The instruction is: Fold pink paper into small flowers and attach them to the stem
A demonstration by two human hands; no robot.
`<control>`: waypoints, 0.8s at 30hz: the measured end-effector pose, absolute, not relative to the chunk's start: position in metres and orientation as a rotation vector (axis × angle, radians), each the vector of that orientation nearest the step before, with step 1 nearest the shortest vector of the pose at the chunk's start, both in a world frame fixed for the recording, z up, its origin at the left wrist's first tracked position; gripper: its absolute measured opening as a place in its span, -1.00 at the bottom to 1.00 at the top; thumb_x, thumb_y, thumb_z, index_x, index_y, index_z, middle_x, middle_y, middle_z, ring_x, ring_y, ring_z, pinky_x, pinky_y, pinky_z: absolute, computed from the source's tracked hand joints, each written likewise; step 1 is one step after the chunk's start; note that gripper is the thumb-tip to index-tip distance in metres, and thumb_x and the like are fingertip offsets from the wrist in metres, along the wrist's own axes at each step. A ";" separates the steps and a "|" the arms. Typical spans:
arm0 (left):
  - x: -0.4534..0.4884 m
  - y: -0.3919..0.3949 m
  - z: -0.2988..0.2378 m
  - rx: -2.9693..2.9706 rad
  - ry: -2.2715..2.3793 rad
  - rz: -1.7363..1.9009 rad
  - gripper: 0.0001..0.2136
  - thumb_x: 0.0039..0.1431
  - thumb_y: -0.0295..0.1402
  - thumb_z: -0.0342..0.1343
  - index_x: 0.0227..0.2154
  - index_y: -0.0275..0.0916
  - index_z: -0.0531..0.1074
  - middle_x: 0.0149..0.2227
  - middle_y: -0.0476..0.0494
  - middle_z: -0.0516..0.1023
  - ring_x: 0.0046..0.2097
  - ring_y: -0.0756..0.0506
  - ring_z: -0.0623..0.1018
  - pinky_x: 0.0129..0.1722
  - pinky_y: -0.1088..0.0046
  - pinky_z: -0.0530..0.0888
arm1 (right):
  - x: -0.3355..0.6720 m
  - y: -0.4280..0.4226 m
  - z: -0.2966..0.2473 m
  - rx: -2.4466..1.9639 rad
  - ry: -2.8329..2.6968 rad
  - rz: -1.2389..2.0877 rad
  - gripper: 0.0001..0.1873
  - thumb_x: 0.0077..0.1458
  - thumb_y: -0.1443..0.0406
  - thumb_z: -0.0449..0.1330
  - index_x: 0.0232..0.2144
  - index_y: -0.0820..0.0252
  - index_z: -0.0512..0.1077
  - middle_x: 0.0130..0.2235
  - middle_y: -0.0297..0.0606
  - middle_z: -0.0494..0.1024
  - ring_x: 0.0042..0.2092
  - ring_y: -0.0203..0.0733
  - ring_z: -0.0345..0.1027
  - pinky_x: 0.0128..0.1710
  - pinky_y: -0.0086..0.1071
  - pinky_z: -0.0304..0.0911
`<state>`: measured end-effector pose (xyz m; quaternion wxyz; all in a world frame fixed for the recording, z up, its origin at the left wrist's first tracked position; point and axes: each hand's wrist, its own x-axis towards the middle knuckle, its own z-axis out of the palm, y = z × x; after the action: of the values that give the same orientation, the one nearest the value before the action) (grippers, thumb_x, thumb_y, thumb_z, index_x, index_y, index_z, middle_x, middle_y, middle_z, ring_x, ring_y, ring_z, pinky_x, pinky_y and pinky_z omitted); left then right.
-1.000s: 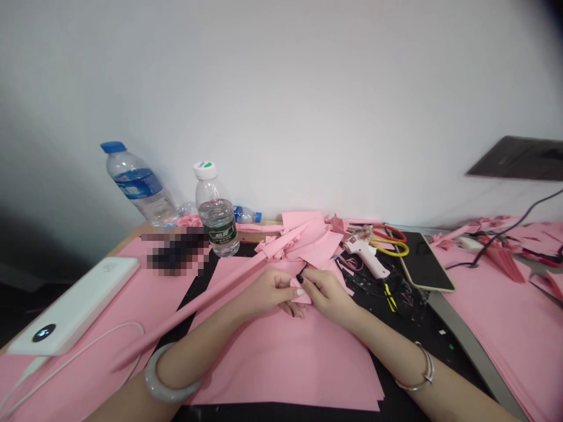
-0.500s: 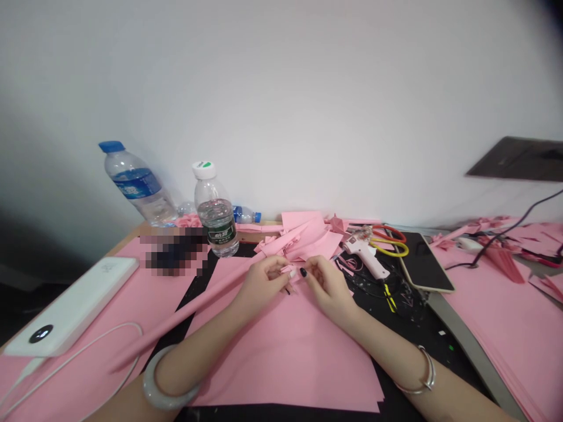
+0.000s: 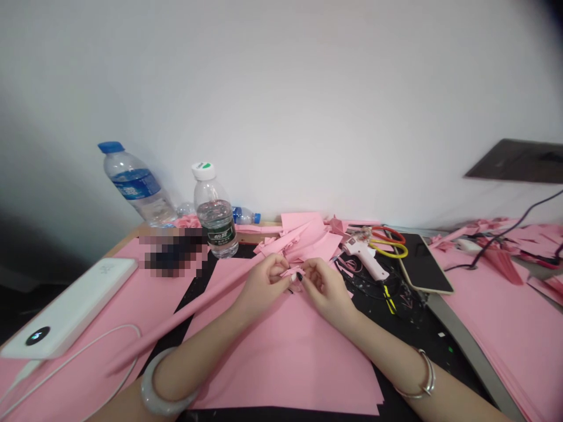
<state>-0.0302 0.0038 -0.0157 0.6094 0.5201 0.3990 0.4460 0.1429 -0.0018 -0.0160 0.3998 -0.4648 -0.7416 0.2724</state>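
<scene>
Between my fingertips is a small folded piece of pink paper. My left hand pinches it from the left, thumb and fingers closed. My right hand grips its right side, with the dark-nailed thumb close to the left thumb. Beneath both hands lies a stack of pink paper sheets. A long rolled pink paper tube slants past the left hand, and loose folded pink paper is heaped just beyond the fingers. The fingers hide part of the small piece.
To the right lie a glue gun, scissors with red and yellow handles, and a dark-screened tablet. A white-capped water bottle and a blue-capped one stand at left. Nearer is a white power bank with a cable.
My right hand has moved slightly left, so its thumb now meets the small paper piece beside the left thumb. Other things have stayed in place.
</scene>
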 end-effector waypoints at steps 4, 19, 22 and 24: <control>-0.029 0.004 -0.016 1.198 0.867 1.019 -0.72 0.08 -0.25 0.29 -0.35 -0.19 0.26 -0.35 -0.04 0.59 -0.29 -0.09 0.63 -0.22 0.34 0.52 | 0.144 -0.001 -0.018 -1.184 -1.885 0.729 -0.92 0.25 0.30 0.09 -0.24 0.14 0.39 -0.44 -0.28 0.50 -0.44 -0.17 0.35 -0.44 -0.35 0.20; -0.033 0.006 -0.018 1.122 0.820 0.955 -0.74 0.13 -0.22 0.23 -0.20 -0.21 0.36 -0.25 -0.08 0.60 -0.24 -0.16 0.69 -0.21 0.30 0.61 | 0.145 0.002 -0.022 -1.141 -1.839 0.749 -0.93 0.27 0.33 -0.01 -0.27 0.13 0.26 -0.41 -0.33 0.39 -0.43 -0.21 0.29 -0.43 -0.38 0.22; -0.033 0.006 -0.018 1.127 0.814 0.948 -0.74 0.13 -0.23 0.23 -0.19 -0.21 0.36 -0.28 -0.07 0.59 -0.24 -0.17 0.69 -0.22 0.30 0.61 | 0.145 0.001 -0.023 -1.138 -1.818 0.781 -0.93 0.29 0.31 -0.01 -0.28 0.12 0.25 -0.42 -0.34 0.37 -0.44 -0.21 0.29 -0.43 -0.38 0.22; -0.032 0.006 -0.017 1.123 0.813 0.948 -0.75 0.12 -0.23 0.24 -0.21 -0.21 0.36 -0.25 -0.09 0.60 -0.25 -0.16 0.69 -0.23 0.32 0.61 | 0.145 0.001 -0.024 -1.142 -1.813 0.793 -0.93 0.29 0.31 -0.01 -0.28 0.12 0.24 -0.43 -0.34 0.37 -0.44 -0.21 0.29 -0.44 -0.38 0.22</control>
<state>-0.0323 0.0057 -0.0170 0.6677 0.4978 0.3604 0.4202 0.1449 0.0010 -0.0239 0.4153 -0.4547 -0.7219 0.3157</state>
